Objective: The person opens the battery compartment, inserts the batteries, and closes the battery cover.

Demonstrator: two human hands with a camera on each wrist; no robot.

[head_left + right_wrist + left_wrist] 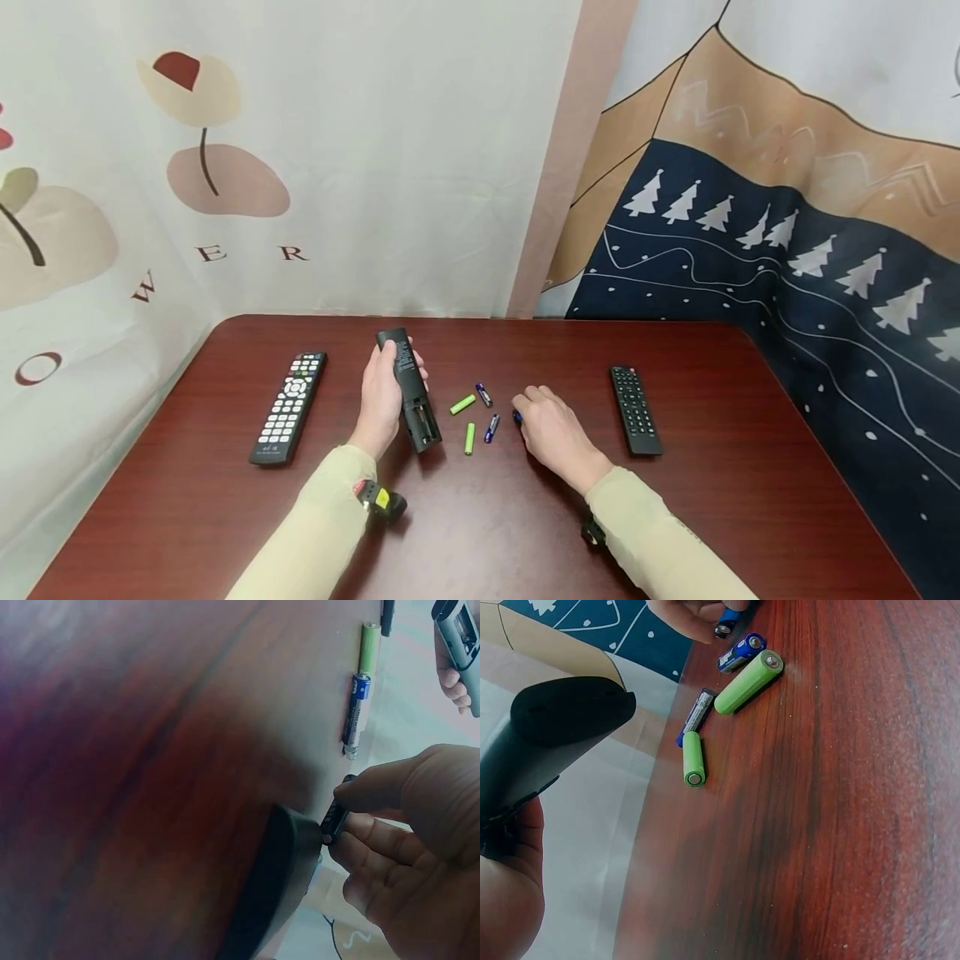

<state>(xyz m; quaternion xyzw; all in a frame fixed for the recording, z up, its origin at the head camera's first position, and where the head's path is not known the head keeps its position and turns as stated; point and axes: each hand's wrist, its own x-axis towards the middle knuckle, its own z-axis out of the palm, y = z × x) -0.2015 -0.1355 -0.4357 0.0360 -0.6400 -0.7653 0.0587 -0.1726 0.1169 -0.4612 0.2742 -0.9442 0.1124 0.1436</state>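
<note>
One remote control (288,410) lies toward the left edge of the table (480,525), a second remote (636,412) toward its right; between them, four batteries (470,439) separate the remote in hand (411,392) from the right hand (553,432).

Three remotes (408,379), two green batteries (469,439), seemingly three blue ones (491,428)

The worktop (487,517) has a smooth, glossy wood grain. The held remote (412,385) looks like matt plastic, as do the white-buttoned remote (288,408) by the left edge and slim remote (636,412) by the right. Green batteries (746,686) look smooth-skinned (their ends (773,662) shiny metal). Creased cloth (750,217) hangs beyond the far edge.
</note>
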